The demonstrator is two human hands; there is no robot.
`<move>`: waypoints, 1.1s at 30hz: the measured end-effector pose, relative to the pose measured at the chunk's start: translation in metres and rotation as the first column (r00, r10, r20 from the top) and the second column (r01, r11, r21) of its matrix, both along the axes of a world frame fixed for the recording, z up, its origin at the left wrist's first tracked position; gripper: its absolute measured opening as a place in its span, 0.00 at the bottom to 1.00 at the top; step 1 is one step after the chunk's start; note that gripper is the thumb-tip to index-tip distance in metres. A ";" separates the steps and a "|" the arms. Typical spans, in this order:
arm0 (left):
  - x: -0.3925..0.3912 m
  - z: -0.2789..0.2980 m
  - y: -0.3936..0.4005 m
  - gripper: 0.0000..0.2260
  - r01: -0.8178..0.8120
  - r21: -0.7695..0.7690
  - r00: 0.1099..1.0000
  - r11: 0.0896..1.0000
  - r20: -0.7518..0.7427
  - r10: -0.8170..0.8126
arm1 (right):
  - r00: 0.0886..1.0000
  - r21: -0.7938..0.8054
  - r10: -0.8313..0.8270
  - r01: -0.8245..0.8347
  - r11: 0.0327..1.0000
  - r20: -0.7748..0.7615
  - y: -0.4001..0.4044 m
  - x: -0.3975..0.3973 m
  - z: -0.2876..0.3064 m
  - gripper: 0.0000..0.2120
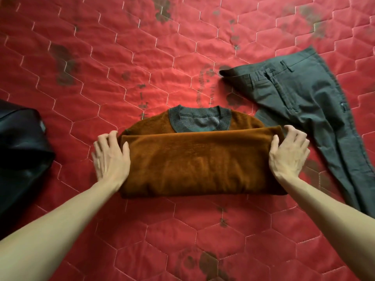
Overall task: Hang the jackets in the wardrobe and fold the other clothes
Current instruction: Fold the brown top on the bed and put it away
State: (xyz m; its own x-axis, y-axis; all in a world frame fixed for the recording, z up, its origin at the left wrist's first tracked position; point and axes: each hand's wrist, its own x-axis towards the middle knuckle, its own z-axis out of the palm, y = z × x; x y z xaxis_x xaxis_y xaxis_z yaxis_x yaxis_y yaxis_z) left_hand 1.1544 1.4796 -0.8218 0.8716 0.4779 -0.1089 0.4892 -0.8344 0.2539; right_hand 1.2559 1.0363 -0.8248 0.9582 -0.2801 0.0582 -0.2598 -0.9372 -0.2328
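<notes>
both hands, left [110,157] and right [289,152], grip the folded brown sweater's [199,161] ends on the red quilted bed [142,57].

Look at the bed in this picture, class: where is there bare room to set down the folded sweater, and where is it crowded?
Free: the red quilt beyond the sweater's collar, and the near strip between the forearms. Crowded: the right, where the grey trousers lie close to the right hand, and the left edge, taken by a black garment, with a narrow gap to the left hand.
</notes>
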 end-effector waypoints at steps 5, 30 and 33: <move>-0.022 -0.008 0.000 0.25 0.664 0.113 0.744 0.739 0.006 -0.668 | 0.862 -0.108 0.506 -0.505 0.856 -0.025 -0.008 -0.029 -0.013 0.24; 0.040 -0.006 -0.013 0.22 0.258 -0.058 0.956 0.964 -0.128 -0.264 | 0.872 0.023 0.485 -0.485 0.874 -0.069 0.014 0.005 -0.011 0.24; 0.083 -0.001 -0.020 0.23 0.308 -0.121 0.930 0.944 -0.173 -0.326 | 0.853 0.088 0.503 -0.495 0.864 -0.139 0.039 0.050 -0.012 0.22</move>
